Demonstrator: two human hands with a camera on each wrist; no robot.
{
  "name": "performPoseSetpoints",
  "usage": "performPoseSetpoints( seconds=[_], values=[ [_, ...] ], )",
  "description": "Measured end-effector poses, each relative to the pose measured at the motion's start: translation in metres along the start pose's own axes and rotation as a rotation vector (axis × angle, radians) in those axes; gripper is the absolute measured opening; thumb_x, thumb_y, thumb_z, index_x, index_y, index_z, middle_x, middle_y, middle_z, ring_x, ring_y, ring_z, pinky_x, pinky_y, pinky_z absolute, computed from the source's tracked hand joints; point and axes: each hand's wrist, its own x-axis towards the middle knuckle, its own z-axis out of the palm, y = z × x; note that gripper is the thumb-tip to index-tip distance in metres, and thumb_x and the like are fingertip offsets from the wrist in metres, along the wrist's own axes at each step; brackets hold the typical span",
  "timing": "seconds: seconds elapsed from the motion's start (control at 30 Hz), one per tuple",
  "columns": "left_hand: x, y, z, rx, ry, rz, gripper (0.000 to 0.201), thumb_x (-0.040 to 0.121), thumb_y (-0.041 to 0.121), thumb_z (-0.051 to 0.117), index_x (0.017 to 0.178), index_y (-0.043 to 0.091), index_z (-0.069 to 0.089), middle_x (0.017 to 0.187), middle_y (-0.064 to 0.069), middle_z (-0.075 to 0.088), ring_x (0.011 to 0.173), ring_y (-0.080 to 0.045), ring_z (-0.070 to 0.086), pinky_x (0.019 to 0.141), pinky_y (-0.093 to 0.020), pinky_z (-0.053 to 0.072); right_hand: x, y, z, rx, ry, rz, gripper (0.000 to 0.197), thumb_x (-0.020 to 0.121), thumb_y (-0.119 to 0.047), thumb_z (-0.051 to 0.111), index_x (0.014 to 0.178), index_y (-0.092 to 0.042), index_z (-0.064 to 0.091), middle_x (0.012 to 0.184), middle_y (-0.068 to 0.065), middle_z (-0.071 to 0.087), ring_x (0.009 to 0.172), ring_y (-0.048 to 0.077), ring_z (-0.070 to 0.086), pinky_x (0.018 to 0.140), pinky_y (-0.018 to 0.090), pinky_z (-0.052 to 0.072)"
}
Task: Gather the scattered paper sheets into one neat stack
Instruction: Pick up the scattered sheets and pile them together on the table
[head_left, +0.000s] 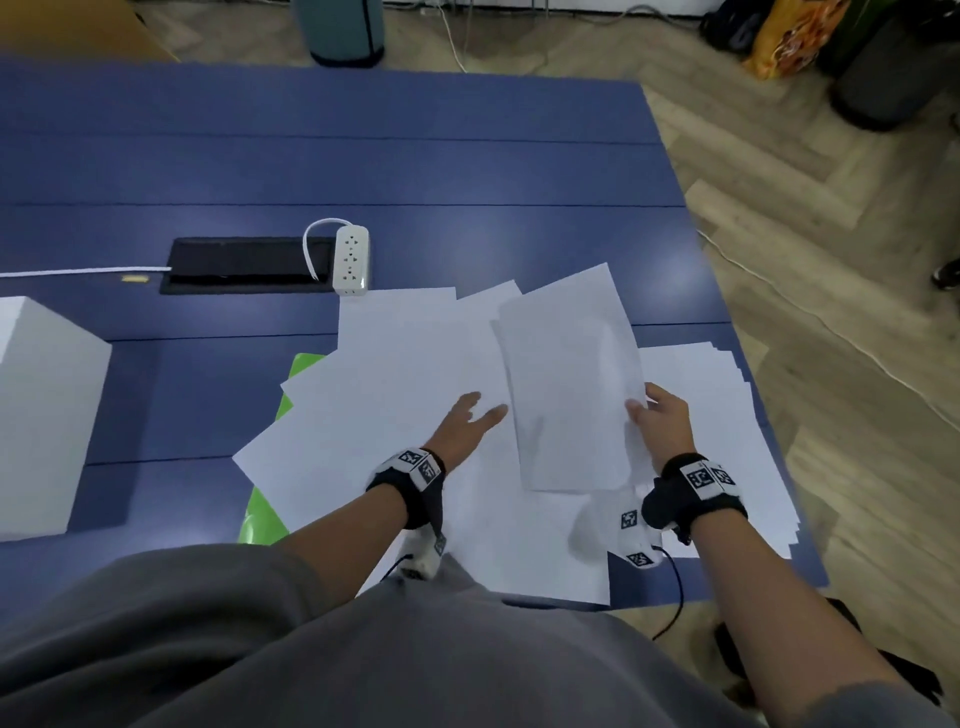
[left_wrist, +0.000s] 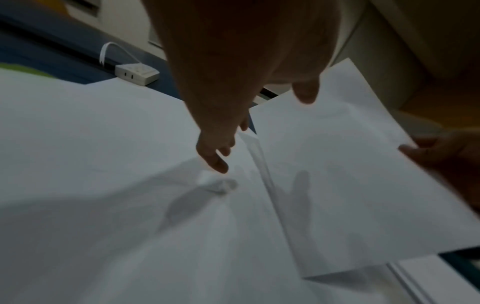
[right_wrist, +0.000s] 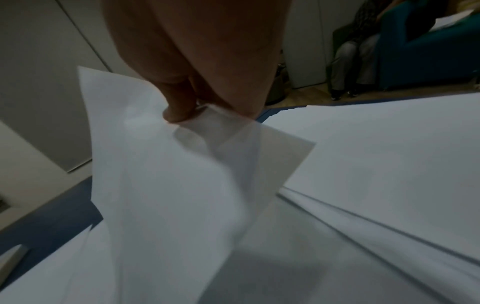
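Note:
Several white paper sheets lie spread and overlapping on the blue table, with a fanned pile at the right edge. My right hand pinches the right edge of a few lifted sheets, thumb on top; the right wrist view shows the thumb pressed on those bending sheets. My left hand reaches forward with straight fingers just over the flat sheets, beside the lifted ones. In the left wrist view its fingertips hover close above the paper; contact is unclear.
A green folder peeks out under the sheets at the left. A white power strip and a black cable slot sit behind the papers. A white box stands at the left. The table's right edge is close to the fanned pile.

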Motion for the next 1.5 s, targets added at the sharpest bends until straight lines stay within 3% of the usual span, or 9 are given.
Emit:
performPoseSetpoints(
  seconds=[0.13,0.37,0.5,0.67,0.77,0.87,1.03,1.2,1.5],
  values=[
    [-0.007,0.006,-0.002,-0.306,-0.053,-0.04,0.078,0.085,0.044,0.066,0.146,0.016,0.027,0.136,0.005,0.051,0.121,-0.015,0.052,0.096,-0.033,0.043,-0.018,-0.01,0.022,0.132,-0.061,0.047,0.019,0.091,-0.001,0.052,0.086,-0.012,0.067,0.086,0.015,0.068,0.077,0.026,0.062,0.081,0.042,0.051],
    [-0.013,-0.023,-0.037,-0.535,0.061,-0.159,0.113,0.056,0.06,0.083,0.146,0.016,0.03,0.147,0.003,0.041,0.131,-0.019,0.044,0.106,-0.04,0.037,-0.035,-0.023,0.061,0.305,-0.343,0.16,0.025,0.095,0.003,0.045,0.111,-0.005,0.063,0.102,0.01,0.072,0.09,0.022,0.069,0.077,0.031,0.056],
    [-0.026,-0.034,-0.061,-0.77,-0.082,-0.141,0.061,0.079,0.027,0.076,0.13,0.004,0.053,0.127,-0.013,0.062,0.116,-0.03,0.06,0.1,-0.045,0.047,-0.026,-0.01,0.088,0.148,-0.313,0.185,0.041,0.083,-0.022,0.069,0.115,0.001,0.06,0.115,0.015,0.066,0.106,0.03,0.064,0.097,0.043,0.048],
    [-0.029,-0.057,-0.108,-0.529,0.122,-0.11,0.038,0.084,-0.001,0.066,0.121,0.001,0.059,0.117,-0.016,0.065,0.105,-0.032,0.063,0.092,-0.043,0.052,-0.028,-0.012,0.128,-0.183,-0.43,0.147,0.038,0.085,-0.008,0.068,0.061,-0.013,0.039,0.063,0.001,0.032,0.059,0.017,0.034,0.054,0.025,0.033],
    [-0.029,-0.085,-0.145,-0.351,0.238,-0.146,0.03,0.082,-0.005,0.066,0.111,0.001,0.063,0.107,-0.017,0.066,0.098,-0.034,0.063,0.086,-0.04,0.05,-0.03,-0.023,0.157,-0.355,-0.525,0.055,0.017,0.092,-0.011,0.059,0.075,-0.01,0.063,0.079,0.001,0.062,0.076,0.015,0.058,0.066,0.022,0.043],
    [-0.037,-0.105,-0.172,-0.258,0.344,-0.228,0.013,0.083,-0.008,0.062,0.091,0.001,0.059,0.085,-0.014,0.059,0.075,-0.025,0.054,0.067,-0.026,0.045,-0.023,-0.028,0.187,-0.688,-0.512,-0.053,0.016,0.094,-0.018,0.053,0.1,-0.013,0.066,0.111,0.01,0.06,0.107,0.025,0.054,0.088,0.03,0.04],
    [-0.039,-0.125,-0.196,-0.271,0.469,-0.312,0.015,0.08,-0.003,0.061,0.093,0.003,0.058,0.093,-0.016,0.061,0.085,-0.027,0.057,0.083,-0.039,0.047,-0.01,-0.039,0.228,-1.043,-0.392,-0.013,0.072,0.084,-0.056,0.058,0.141,-0.019,0.032,0.146,0.009,0.025,0.135,0.031,0.023,0.106,0.048,0.027],
    [-0.045,-0.119,-0.194,-0.363,0.543,-0.284,0.016,0.06,0.01,0.059,0.074,0.002,0.06,0.067,-0.01,0.051,0.06,-0.021,0.044,0.053,-0.022,0.038,-0.003,-0.025,0.243,-1.211,-0.549,0.044,0.126,0.069,-0.068,0.068,0.148,-0.028,-0.022,0.155,0.008,-0.028,0.143,0.037,-0.02,0.109,0.065,0.012],
    [-0.037,-0.125,-0.201,-0.424,0.637,-0.256,0.016,0.062,0.011,0.06,0.076,0.005,0.067,0.067,-0.006,0.058,0.059,-0.024,0.053,0.056,-0.029,0.045,-0.002,-0.015,0.244,-1.23,-0.367,-0.114,0.087,0.077,-0.047,0.072,0.143,-0.03,0.019,0.152,0.009,0.012,0.133,0.035,0.02,0.098,0.056,0.035]
  ],
)
